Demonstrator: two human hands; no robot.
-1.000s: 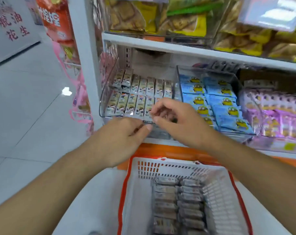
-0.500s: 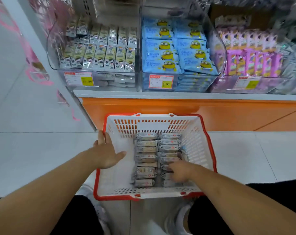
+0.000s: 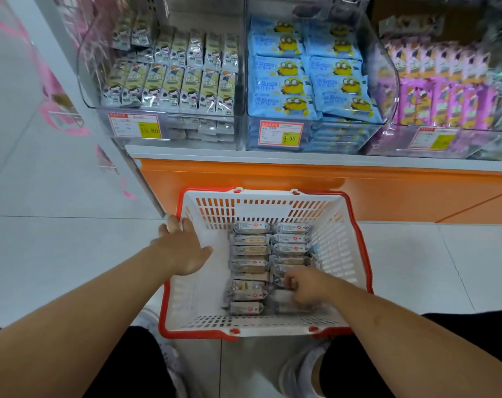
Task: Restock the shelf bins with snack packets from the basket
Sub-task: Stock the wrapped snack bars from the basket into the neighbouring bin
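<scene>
A: Where is the basket?

B: A white basket [image 3: 334, 234] with a red rim sits on the pale tiled floor [image 3: 57, 254], just near of the orange shelf base [image 3: 301, 185]. Snack packets [image 3: 251, 264] in silver wrappers lie in two rows along its bottom, stacked from far to near.

A: And the hands?

B: The left hand [image 3: 183, 251] rests over the basket's left rim, fingers spread fairly wide and straight, holding nothing. The right hand [image 3: 307, 285] reaches down into the near right part of the basket, fingers curled onto the packets of the right row (the exact packet pinched is blurred).

A: What stands on the shelf?

B: Three clear bins side by side. The left bin [image 3: 94, 90] holds upright rows of pale packets with a cartoon face, behind a price tag [image 3: 134, 126] reading 15.80. The middle bin [image 3: 301, 139] holds blue packets [image 3: 310, 79] printed with yellow goggled figures, tagged 9.90. The right bin [image 3: 393, 90] holds purple packets [image 3: 442, 90], and its tag is too blurred to read.

A: Anything nearer?

B: Dark trouser legs and pale shoes [image 3: 298, 369] show at the near edge, either side of the basket.
</scene>
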